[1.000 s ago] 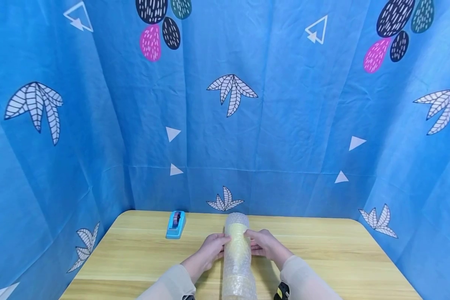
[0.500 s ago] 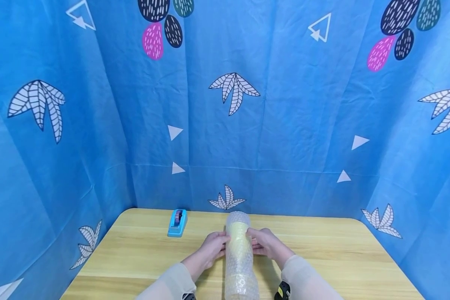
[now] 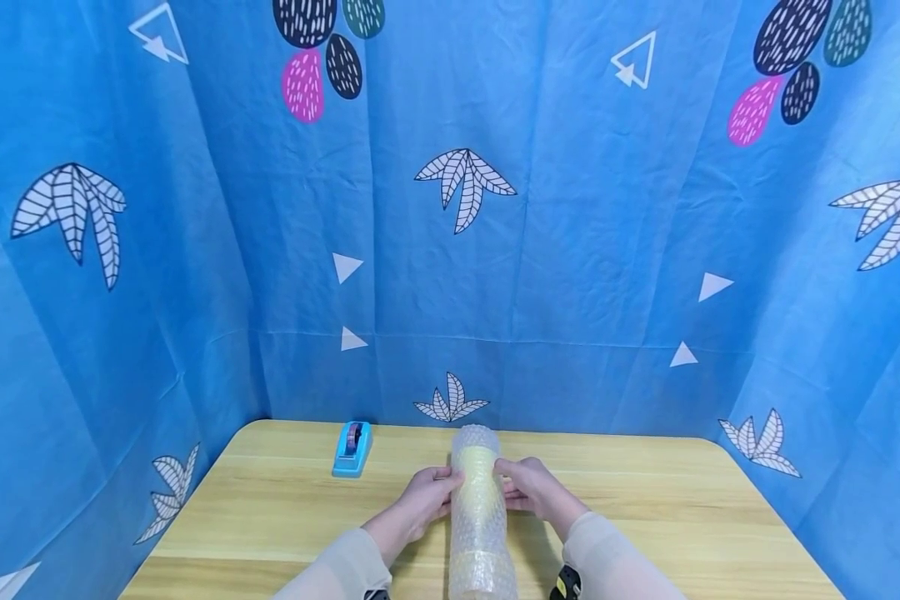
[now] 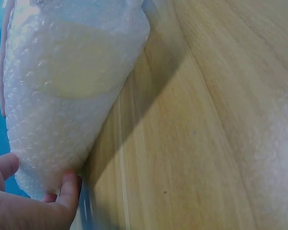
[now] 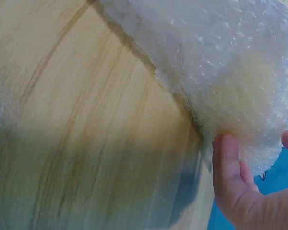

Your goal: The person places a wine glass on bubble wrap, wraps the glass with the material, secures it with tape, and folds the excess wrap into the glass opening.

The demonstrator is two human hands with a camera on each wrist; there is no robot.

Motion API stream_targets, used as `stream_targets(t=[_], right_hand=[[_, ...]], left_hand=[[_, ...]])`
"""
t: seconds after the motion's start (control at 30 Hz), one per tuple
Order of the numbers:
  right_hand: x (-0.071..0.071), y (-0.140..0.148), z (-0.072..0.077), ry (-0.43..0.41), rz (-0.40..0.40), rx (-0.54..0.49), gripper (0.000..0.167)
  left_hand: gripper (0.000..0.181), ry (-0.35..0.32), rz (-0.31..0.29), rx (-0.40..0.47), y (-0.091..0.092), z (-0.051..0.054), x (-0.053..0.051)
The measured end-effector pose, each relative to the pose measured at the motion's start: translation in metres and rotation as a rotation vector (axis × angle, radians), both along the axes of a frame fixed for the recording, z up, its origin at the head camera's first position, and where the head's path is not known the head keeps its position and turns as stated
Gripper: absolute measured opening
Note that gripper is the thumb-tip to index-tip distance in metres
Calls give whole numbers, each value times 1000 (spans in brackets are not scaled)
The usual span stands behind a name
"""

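Observation:
A long roll wrapped in bubble wrap lies on the table, pointing away from me, with something pale yellow showing through the wrap. My left hand grips its left side, thumb on top and fingers lower down. On the opposite side my right hand holds it the same way. The left wrist view shows the bubble-wrapped roll between the thumb and fingers of the left hand. In the right wrist view, the fingers of the right hand touch the wrap's underside. What the wrap contains is hidden.
A blue tape dispenser stands at the back left of the wooden table. Behind and on both sides hangs a blue patterned curtain. Light sleeves and dark wrist straps cover the person's forearms.
The hands keep their grip on the bubble-wrapped roll, which has hardly moved. The head view shifts slightly and comes back.

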State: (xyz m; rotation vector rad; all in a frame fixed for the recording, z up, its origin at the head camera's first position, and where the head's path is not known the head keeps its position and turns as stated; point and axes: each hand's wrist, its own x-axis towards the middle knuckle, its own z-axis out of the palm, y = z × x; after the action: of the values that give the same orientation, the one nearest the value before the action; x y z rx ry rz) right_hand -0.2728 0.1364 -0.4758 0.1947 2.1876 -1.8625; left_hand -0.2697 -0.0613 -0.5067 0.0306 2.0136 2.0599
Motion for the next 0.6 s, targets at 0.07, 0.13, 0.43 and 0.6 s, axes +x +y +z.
stream_targets(t=[0.07,0.13,0.43,0.6], right_hand=[[1,0,1,5,2,3,31],[1,0,1,5,11,3,36],[2,-3,3,12,37,17,37],[3,-2,3,11,41,22,30]], left_hand=[[65,2,-3,6,0,-1,0],[67,-1,-1,9,-1,0,0],[71,-21,7,-2,-3,4,2],[72,-26,20,-5,-1,5,2]])
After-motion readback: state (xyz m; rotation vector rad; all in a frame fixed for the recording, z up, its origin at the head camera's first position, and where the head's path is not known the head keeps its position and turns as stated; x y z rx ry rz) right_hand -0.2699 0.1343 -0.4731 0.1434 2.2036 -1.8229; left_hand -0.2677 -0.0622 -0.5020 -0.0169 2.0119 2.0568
